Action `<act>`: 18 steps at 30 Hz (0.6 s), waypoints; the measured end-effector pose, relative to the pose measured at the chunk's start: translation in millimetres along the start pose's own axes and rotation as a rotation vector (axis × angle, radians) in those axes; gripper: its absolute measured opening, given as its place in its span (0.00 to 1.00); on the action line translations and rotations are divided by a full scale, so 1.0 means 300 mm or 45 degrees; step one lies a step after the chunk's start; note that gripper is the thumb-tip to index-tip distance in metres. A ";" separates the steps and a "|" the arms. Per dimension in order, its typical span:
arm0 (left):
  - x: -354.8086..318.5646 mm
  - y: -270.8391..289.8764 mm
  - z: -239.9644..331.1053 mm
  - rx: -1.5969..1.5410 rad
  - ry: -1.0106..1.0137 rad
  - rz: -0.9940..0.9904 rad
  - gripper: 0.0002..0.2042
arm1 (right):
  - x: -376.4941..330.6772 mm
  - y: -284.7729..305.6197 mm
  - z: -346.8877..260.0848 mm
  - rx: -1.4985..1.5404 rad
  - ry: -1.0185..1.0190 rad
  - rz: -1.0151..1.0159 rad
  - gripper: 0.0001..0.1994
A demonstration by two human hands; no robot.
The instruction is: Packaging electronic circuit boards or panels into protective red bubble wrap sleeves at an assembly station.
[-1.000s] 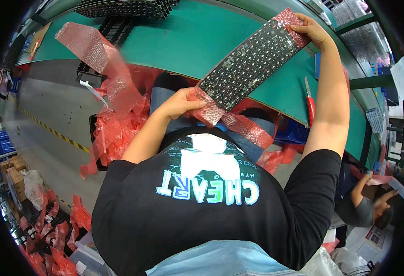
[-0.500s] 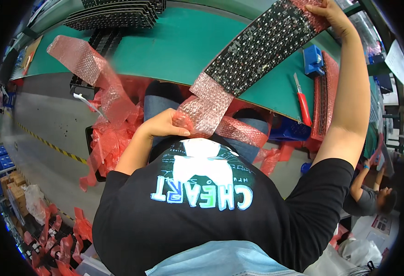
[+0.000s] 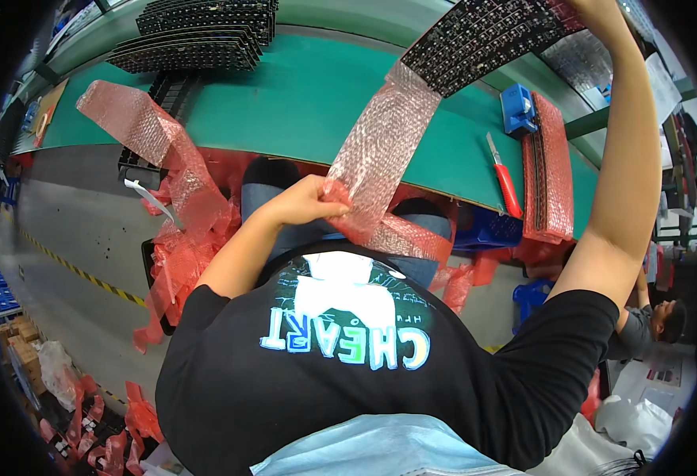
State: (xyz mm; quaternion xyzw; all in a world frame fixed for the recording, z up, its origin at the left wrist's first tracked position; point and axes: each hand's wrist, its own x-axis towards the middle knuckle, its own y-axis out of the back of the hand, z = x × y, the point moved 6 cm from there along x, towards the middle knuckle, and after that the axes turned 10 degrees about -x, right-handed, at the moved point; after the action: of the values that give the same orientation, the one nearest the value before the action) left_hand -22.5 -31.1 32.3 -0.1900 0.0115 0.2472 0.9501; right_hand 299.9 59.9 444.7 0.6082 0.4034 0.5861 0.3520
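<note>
The keyboard (image 3: 491, 36), a long black panel, is now raised well above the green table (image 3: 309, 95), higher than a second ago, and nearly clear of its pink bubble sleeve (image 3: 380, 151). Its long axis runs from lower left up to the right. The right hand (image 3: 594, 9) grips its far end; the left hand (image 3: 305, 202) pinches the sleeve's lower end, near the lap.

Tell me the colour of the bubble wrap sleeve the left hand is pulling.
Translucent pink-red bubble wrap, pinched by the left hand; seen in the head view.
</note>
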 end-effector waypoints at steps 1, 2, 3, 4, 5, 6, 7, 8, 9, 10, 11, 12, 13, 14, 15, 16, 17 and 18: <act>0.023 -0.010 0.012 -0.025 0.019 0.038 0.06 | 0.022 -0.009 0.043 -0.170 0.057 0.017 0.16; 0.048 -0.016 0.024 -0.049 0.036 0.071 0.06 | 0.035 -0.014 0.067 -0.346 0.110 0.036 0.16; 0.067 -0.019 0.033 -0.073 0.052 0.102 0.06 | 0.040 -0.017 0.094 -0.522 0.161 0.056 0.16; 0.077 -0.017 0.036 -0.072 0.043 0.110 0.06 | 0.039 -0.031 0.070 -0.522 0.172 0.062 0.16; 0.086 -0.027 0.053 -0.005 -0.095 0.042 0.07 | 0.024 -0.042 0.027 -0.513 0.060 0.075 0.16; 0.093 -0.037 0.069 0.065 -0.229 -0.033 0.07 | -0.003 -0.049 -0.025 -0.506 -0.058 0.088 0.16; 0.096 -0.048 0.084 0.136 -0.363 -0.108 0.07 | -0.027 -0.054 -0.066 -0.498 -0.176 0.101 0.16; 0.091 -0.062 0.106 0.212 -0.496 -0.186 0.08 | -0.042 -0.050 -0.073 -0.487 -0.297 0.116 0.16; 0.092 -0.066 0.125 0.219 -0.500 -0.191 0.08 | -0.047 -0.047 -0.065 -0.488 -0.301 0.125 0.16; 0.088 -0.068 0.152 0.107 -0.515 -0.203 0.09 | -0.047 -0.044 -0.058 -0.543 -0.264 0.148 0.16; 0.082 -0.074 0.183 -0.008 -0.528 -0.215 0.10 | -0.049 -0.040 -0.047 -0.598 -0.229 0.167 0.16; 0.075 -0.079 0.210 -0.122 -0.538 -0.225 0.12 | -0.051 -0.036 -0.038 -0.652 -0.193 0.186 0.16; 0.072 -0.079 0.225 -0.237 -0.547 -0.233 0.13 | -0.053 -0.029 -0.028 -0.704 -0.156 0.203 0.16; 0.067 -0.055 0.235 -0.502 -0.636 -0.222 0.15 | -0.057 -0.002 -0.023 -0.380 -0.151 0.325 0.16; 0.064 -0.023 0.246 -0.766 -0.724 -0.209 0.18 | -0.063 0.026 -0.016 -0.051 -0.144 0.439 0.17; 0.044 0.015 0.288 -0.838 -0.814 -0.197 0.22 | -0.067 0.062 -0.025 -0.047 -0.146 0.444 0.17; -0.002 0.008 0.380 -0.883 -0.867 -0.094 0.22 | -0.071 0.112 -0.042 -0.137 -0.110 0.532 0.16; -0.050 0.003 0.466 -0.926 -0.920 0.011 0.24 | -0.076 0.138 -0.050 -0.228 -0.074 0.618 0.16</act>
State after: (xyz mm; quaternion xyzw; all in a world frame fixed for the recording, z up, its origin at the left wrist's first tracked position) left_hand -46.0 13.9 163.2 -0.4106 -0.4034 0.2892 0.7649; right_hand 288.6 21.0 473.2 0.6702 0.1819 0.6690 0.2648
